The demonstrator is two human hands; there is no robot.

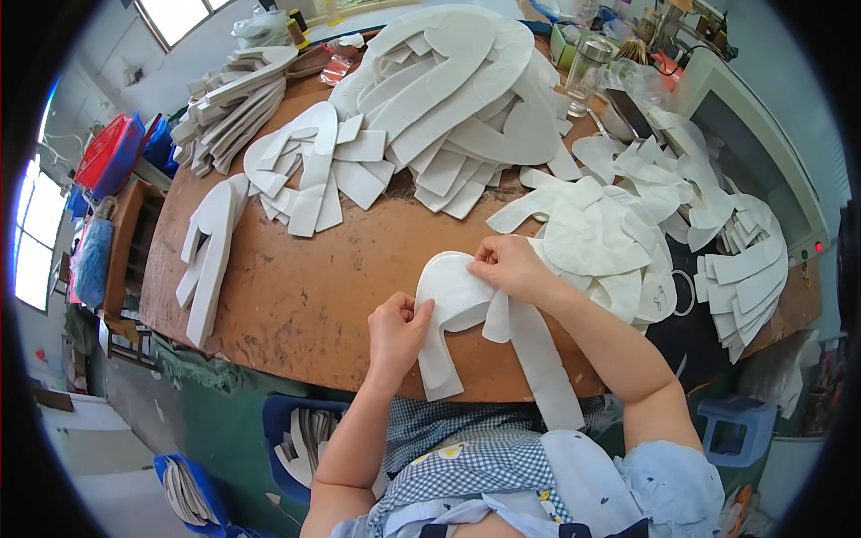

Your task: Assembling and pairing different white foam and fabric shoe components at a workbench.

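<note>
A white U-shaped padded piece (538,359) lies near the table's front edge, its two legs pointing toward me and one hanging over the edge. Over its curved end sits a smaller white cap-like piece (456,289), with a narrow flap at its right side. My left hand (395,334) is closed at the left rim, thumb against the white material. At the upper right rim, the fingers of my right hand (513,269) pinch the edge of the pieces. Exactly which layers each hand grips is hidden by the fingers.
Stacks of white U-shaped pieces (448,90) cover the back of the brown table (296,296). Thin white cut pieces (596,224) lie heaped to the right, before a monitor (762,143). A glass jar (587,67) stands behind them. A blue stool (737,430) is on the floor.
</note>
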